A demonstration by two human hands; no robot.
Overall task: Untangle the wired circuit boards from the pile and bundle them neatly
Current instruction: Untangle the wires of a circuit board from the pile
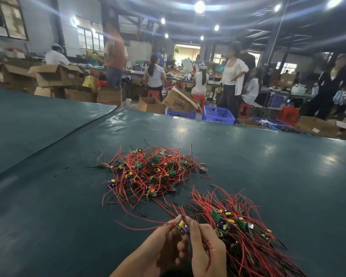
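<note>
A tangled pile (152,170) of small green circuit boards with red and black wires lies on the dark green table (48,206), a short way ahead of my hands. To the lower right lies a sorted bundle (240,228) of boards with their wires lying side by side. Near the bottom edge, my left hand (160,248) pinches a single circuit board (181,226) with yellow and purple parts; its red wires trail left. My right hand (206,246) touches that board from the right and grips the near end of the bundle.
The table's far edge (228,121) runs across the middle of the view. Beyond it stand blue crates (218,114), cardboard boxes (180,100) and several people at other benches. A seam (68,134) crosses the table covering at left.
</note>
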